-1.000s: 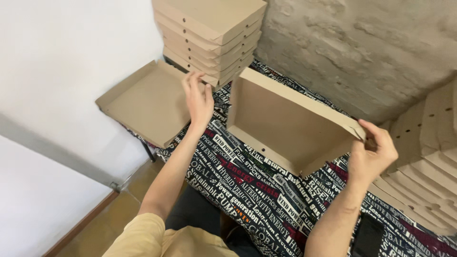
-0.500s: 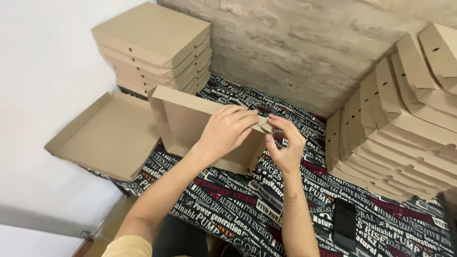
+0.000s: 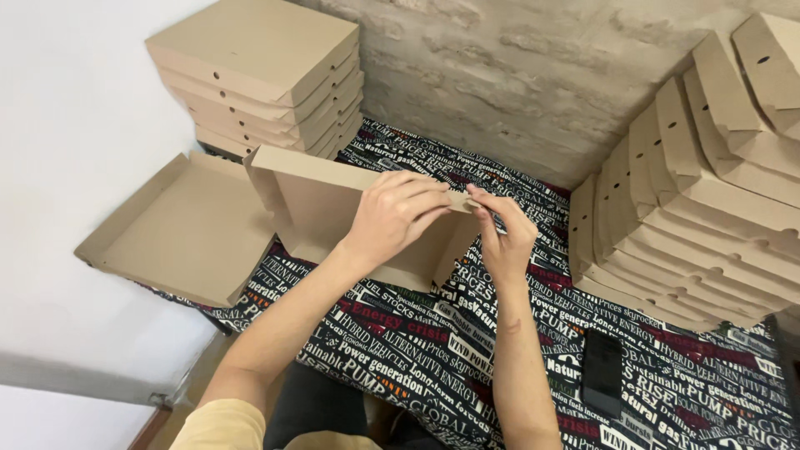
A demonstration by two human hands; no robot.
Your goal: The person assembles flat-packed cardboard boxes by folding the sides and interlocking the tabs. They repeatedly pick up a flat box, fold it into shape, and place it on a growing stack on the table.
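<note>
Both hands point(image 3: 450, 221) pinch a cardboard box point(image 3: 333, 208) over newsprint-patterned cloth point(image 3: 433, 342) beside a rough wall point(image 3: 517, 75).

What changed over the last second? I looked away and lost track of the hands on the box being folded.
Both hands came together at the upright cardboard box: left hand left its far edge and right hand its right corner; both now pinch its top front corner. The stack of closed boxes and the open box stayed put.

Open cardboard box point(image 3: 333, 212), held at its upper right corner by left hand point(image 3: 392, 218) and right hand point(image 3: 504, 233). Stack of closed boxes point(image 3: 267, 75) behind; leaning row of boxes point(image 3: 700, 200) at right. Black phone point(image 3: 602, 372) on printed cloth point(image 3: 433, 333).
</note>
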